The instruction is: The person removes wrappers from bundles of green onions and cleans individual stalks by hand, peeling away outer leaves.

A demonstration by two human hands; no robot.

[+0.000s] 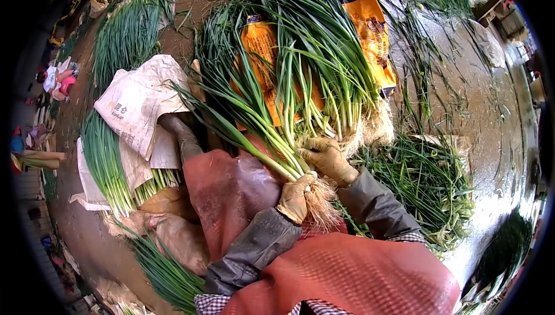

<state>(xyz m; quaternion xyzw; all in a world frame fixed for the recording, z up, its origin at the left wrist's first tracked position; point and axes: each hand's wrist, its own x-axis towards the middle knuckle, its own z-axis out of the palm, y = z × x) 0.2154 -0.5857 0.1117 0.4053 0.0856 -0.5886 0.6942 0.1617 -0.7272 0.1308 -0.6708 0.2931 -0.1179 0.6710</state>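
A bunch of green onions (277, 156) with pale roots lies across the red apron (231, 193). Gloved, my left hand (296, 198) is wrapped round the white stems just above the roots. My right hand (326, 159), also gloved, is beside the upper side of the stems with its fingers bent; what its fingertips hold is too small to tell. Beyond both hands a large pile of green onions (324, 54) rests on orange printed bags (370, 37), its roots toward my right hand.
Cut leaves (416, 182) are heaped at the right. White sacks (141, 104) and more green onions (104, 164) lie at the left. Loose leaves are scattered over the wet floor (462, 101). A person in pink and white (58, 80) is at the far left.
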